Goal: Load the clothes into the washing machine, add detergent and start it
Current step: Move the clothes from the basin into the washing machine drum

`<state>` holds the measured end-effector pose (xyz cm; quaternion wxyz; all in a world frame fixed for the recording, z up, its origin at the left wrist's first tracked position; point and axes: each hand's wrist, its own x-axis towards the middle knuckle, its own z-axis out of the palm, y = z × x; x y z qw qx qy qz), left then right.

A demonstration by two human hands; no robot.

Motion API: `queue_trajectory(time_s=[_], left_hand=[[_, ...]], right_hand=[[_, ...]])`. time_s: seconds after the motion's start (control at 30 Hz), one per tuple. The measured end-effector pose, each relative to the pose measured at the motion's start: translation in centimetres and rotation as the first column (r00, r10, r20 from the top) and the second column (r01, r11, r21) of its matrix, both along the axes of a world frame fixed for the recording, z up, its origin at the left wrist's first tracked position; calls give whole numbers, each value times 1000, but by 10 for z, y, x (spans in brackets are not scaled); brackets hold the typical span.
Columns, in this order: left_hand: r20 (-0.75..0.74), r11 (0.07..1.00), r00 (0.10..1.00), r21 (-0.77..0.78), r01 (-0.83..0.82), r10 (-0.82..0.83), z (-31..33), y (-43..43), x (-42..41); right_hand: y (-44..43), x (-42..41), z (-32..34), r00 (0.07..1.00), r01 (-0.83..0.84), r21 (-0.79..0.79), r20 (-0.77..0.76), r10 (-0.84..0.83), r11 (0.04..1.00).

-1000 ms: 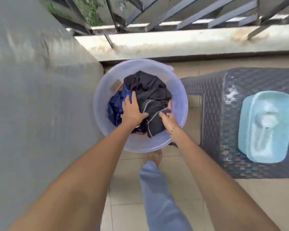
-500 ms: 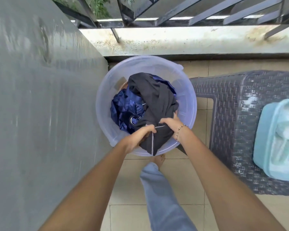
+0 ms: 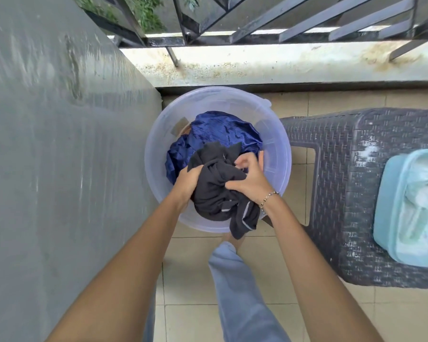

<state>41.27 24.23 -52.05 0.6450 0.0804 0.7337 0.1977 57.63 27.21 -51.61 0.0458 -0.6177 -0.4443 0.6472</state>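
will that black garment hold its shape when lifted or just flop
Probably floppy: the black garment bunches into folds between the left hand and right hand, and a loose end hangs below them over the tub rim. Likely light, since a bunched grip carries it. That hanging end may trail or snag.

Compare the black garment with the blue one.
The black garment is matte; the blue garment is shiny. The left hand and right hand grip the black garment, bunched over the tub; the blue garment lies untouched inside it. Both are crumpled cloth.
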Motion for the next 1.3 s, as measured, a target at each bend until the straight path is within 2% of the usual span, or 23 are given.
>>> queue_trajectory(time_s=[0.07,0.17,0.23,0.33,0.47,0.6,0.7,0.73,0.8,0.87,0.9,0.97,1.03,1.1,1.2,1.3], left_hand=[[72,998,995,1,-66,66,6,1,0],[181,997,982,48,-68,58,16,1,-4],[229,995,971,57,-80,65,26,0,-6],[289,982,947,84,-170,139,39,-5,-13],[294,919,890,81,-387,349,65,-21,-18],[297,902,862,2,-431,411,100,-36,-3],[386,851,785,2,-526,485,153,-26,1],[408,842,775,29,-539,482,173,-18,-1],[418,837,789,108,-536,451,207,-1,-7],[374,869,865,232,-438,336,248,14,-13],[338,886,909,303,-352,245,270,19,-16],[287,906,956,384,-178,67,310,23,-17],[238,906,965,423,2,-113,348,18,-18],[208,891,956,443,95,-206,373,11,-17],[205,872,970,489,17,-134,408,-1,-19],[169,803,984,594,-57,-55,440,-11,-34]], right_hand=[[1,5,8,999,29,3,-18,-29,1000],[6,9,38,984,-88,-160,-168,61,983],[8,7,58,972,-78,-201,-233,29,976],[4,-4,93,956,82,-197,-261,-133,977],[0,-3,90,893,303,-218,-274,-356,928],[-7,-11,105,782,485,-335,-247,-572,808],[-22,-11,115,684,619,-343,-208,-700,707],[-24,-11,119,645,662,-336,-200,-738,670],[-27,-20,185,612,689,-351,-188,-768,634],[-32,-22,237,606,685,-353,-209,-767,637],[-36,-19,253,626,659,-339,-250,-739,672],[-45,-18,278,632,684,-265,-250,-734,679],[-49,-20,301,679,713,-22,-230,-698,701],[-53,-25,319,738,675,191,-179,-651,713],[-60,-41,364,720,694,298,-276,-636,656],[-67,-59,403,746,665,307,-296,-596,681]])
